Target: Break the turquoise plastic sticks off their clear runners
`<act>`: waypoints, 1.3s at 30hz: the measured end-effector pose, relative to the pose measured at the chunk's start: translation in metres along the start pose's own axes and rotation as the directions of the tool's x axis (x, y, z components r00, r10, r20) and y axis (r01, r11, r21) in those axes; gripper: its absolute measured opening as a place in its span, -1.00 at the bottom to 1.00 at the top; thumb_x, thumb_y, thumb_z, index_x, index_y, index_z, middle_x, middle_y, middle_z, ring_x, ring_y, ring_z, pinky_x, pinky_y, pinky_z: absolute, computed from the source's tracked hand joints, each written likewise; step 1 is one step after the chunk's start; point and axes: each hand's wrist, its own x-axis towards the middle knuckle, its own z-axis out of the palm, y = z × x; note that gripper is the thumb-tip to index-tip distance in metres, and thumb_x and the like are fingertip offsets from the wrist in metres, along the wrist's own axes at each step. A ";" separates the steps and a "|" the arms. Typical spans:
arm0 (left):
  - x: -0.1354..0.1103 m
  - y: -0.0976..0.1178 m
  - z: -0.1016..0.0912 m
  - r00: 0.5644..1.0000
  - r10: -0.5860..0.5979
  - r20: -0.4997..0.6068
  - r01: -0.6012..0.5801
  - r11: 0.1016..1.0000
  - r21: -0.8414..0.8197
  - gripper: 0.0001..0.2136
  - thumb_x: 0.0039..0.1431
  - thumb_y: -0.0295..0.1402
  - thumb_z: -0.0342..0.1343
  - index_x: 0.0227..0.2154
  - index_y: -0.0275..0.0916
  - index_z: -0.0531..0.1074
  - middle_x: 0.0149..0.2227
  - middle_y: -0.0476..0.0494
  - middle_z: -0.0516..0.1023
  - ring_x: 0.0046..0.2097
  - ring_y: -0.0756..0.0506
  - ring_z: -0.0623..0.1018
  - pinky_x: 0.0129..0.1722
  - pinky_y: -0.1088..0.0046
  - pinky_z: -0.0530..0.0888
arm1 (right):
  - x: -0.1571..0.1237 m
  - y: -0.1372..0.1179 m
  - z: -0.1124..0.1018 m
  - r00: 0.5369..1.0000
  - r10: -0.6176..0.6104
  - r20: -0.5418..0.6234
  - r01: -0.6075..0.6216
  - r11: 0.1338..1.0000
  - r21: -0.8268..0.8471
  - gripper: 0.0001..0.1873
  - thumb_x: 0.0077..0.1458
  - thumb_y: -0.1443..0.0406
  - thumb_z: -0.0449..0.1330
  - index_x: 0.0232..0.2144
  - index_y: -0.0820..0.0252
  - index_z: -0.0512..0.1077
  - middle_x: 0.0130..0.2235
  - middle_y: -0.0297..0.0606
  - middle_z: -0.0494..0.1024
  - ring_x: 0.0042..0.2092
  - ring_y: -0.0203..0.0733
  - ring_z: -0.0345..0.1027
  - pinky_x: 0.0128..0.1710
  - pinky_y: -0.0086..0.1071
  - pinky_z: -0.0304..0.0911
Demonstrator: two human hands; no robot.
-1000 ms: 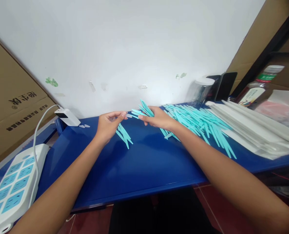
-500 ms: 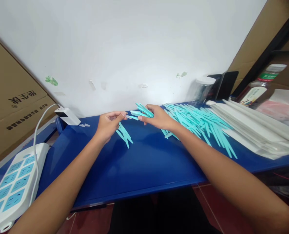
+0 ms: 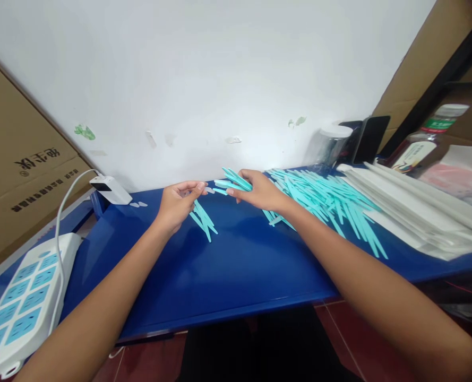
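Observation:
My left hand [image 3: 182, 202] pinches a small translucent cap [image 3: 209, 190] between thumb and fingertips. Just right of it, my right hand [image 3: 256, 190] is closed around a bunch of slim turquoise sticks [image 3: 236, 179], fanned out to the left. One stick of the bunch points at the cap, with a narrow gap between them. Below my left hand, several loose turquoise sticks [image 3: 204, 221] lie crossed on the blue table [image 3: 228, 276]. A large heap of the same sticks [image 3: 319, 199] spreads behind and to the right of my right hand.
Small translucent pieces [image 3: 139, 204] lie beside a white device [image 3: 111, 190] with a cable. A power strip [image 3: 24, 297] is at the left. White packaging sleeves [image 3: 419, 212], a lidded jar [image 3: 331, 146] and a bottle [image 3: 427, 138] stand right. A white wall rises behind.
The right hand has shifted very slightly right with its bunch. A small gap now shows between the translucent cap and the nearest stick, which were close together before.

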 end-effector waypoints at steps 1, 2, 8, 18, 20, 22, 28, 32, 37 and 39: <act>0.000 0.000 0.000 1.000 -0.003 -0.004 0.003 1.000 -0.006 -0.52 0.00 0.02 0.45 -0.18 -0.29 0.70 -0.27 -0.28 0.70 -0.62 0.12 0.18 -0.64 0.47 0.08 | 0.000 0.000 0.000 1.000 -0.004 0.001 0.004 1.000 -0.002 -0.65 0.20 0.03 0.32 -0.34 0.12 0.32 -0.40 -0.32 0.60 -0.30 -0.13 0.48 -0.28 -0.33 0.23; 0.000 0.000 0.000 1.000 -0.009 -0.008 0.009 1.000 -0.015 -0.53 -0.01 0.02 0.45 -0.19 -0.29 0.70 -0.27 -0.28 0.70 -0.62 0.12 0.18 -0.64 0.47 0.08 | 0.000 0.001 -0.001 1.000 -0.009 0.000 0.009 1.000 -0.005 -0.64 0.20 0.03 0.33 -0.34 0.12 0.32 -0.40 -0.32 0.59 -0.30 -0.13 0.48 -0.28 -0.33 0.23; -0.001 0.001 0.002 1.000 -0.009 -0.009 0.009 1.000 -0.012 -0.54 0.00 0.00 0.45 -0.19 -0.28 0.70 -0.29 -0.27 0.71 -0.62 0.12 0.18 -0.63 0.47 0.08 | 0.001 0.002 0.001 1.000 -0.015 -0.007 0.015 1.000 0.003 -0.66 0.20 0.05 0.33 -0.33 0.13 0.32 -0.41 -0.34 0.60 -0.32 -0.14 0.48 -0.30 -0.34 0.22; -0.010 0.000 0.011 0.996 0.011 0.093 -0.015 0.999 0.038 -0.56 -0.05 0.01 0.48 -0.32 -0.31 0.70 -0.34 -0.28 0.71 -0.54 0.04 0.38 -0.58 0.48 0.22 | -0.001 -0.002 0.012 0.999 -0.027 0.024 0.026 0.998 0.061 -0.70 0.19 0.09 0.35 -0.31 0.15 0.38 -0.41 -0.31 0.61 -0.30 -0.11 0.53 -0.24 -0.33 0.31; -0.010 -0.001 0.011 0.994 -0.017 0.105 0.017 1.000 0.004 -0.56 -0.06 0.01 0.48 -0.33 -0.32 0.69 -0.33 -0.29 0.71 -0.58 0.08 0.31 -0.61 0.48 0.18 | -0.002 -0.005 0.013 1.000 -0.016 0.021 0.015 0.998 0.057 -0.72 0.19 0.11 0.35 -0.30 0.16 0.39 -0.40 -0.31 0.61 -0.30 -0.11 0.54 -0.23 -0.33 0.31; -0.010 -0.002 0.012 0.993 -0.049 0.110 0.052 0.998 -0.028 -0.56 -0.05 0.00 0.48 -0.30 -0.32 0.68 -0.31 -0.28 0.70 -0.62 0.13 0.21 -0.63 0.49 0.12 | -0.002 -0.007 0.012 1.000 -0.008 0.024 0.007 0.998 0.055 -0.73 0.20 0.13 0.34 -0.29 0.17 0.41 -0.40 -0.31 0.61 -0.29 -0.11 0.53 -0.23 -0.33 0.31; -0.007 0.003 0.011 0.981 -0.189 0.051 0.195 0.961 -0.198 -0.68 0.09 -0.21 0.41 -0.20 -0.36 0.60 -0.42 -0.09 0.53 -0.64 0.18 0.11 -0.69 0.58 0.01 | -0.001 -0.002 0.013 0.997 0.045 0.071 -0.047 0.999 0.028 -0.65 0.26 0.02 0.26 -0.25 0.20 0.43 -0.40 -0.29 0.63 -0.34 -0.17 0.47 -0.31 -0.38 0.25; 0.001 0.006 0.002 0.891 -0.445 0.088 0.418 0.730 -0.541 -0.86 0.12 -0.47 0.06 -0.31 -0.39 0.48 -0.50 -0.08 0.39 -0.65 0.10 0.13 -0.74 0.58 0.00 | -0.001 0.002 0.013 0.996 0.059 0.074 -0.056 0.997 -0.045 -0.60 0.34 -0.02 0.16 -0.35 0.18 0.40 -0.38 -0.29 0.63 -0.38 -0.24 0.38 -0.32 -0.39 0.20; 0.002 0.004 0.001 0.818 -0.542 0.192 0.516 0.545 -0.661 -0.70 -0.10 -0.63 -0.05 -0.25 -0.40 0.39 -0.42 -0.20 0.45 -0.61 0.06 0.25 -0.71 0.59 0.17 | 0.001 0.011 0.011 0.974 0.198 0.107 -0.193 0.980 -0.053 -0.65 0.43 0.05 0.06 -0.35 0.13 0.25 -0.36 -0.29 0.66 -0.54 -0.33 0.26 -0.48 -0.40 0.13; 0.001 0.003 0.004 0.816 -0.543 0.197 0.521 0.543 -0.658 -0.70 -0.05 -0.69 -0.07 -0.22 -0.39 0.36 -0.42 -0.16 0.43 -0.62 0.09 0.24 -0.71 0.62 0.14 | 0.002 0.013 0.011 0.955 0.266 0.130 -0.261 0.964 -0.058 -0.70 0.44 0.11 0.05 -0.34 0.10 0.18 -0.35 -0.28 0.67 -0.57 -0.34 0.26 -0.53 -0.40 0.13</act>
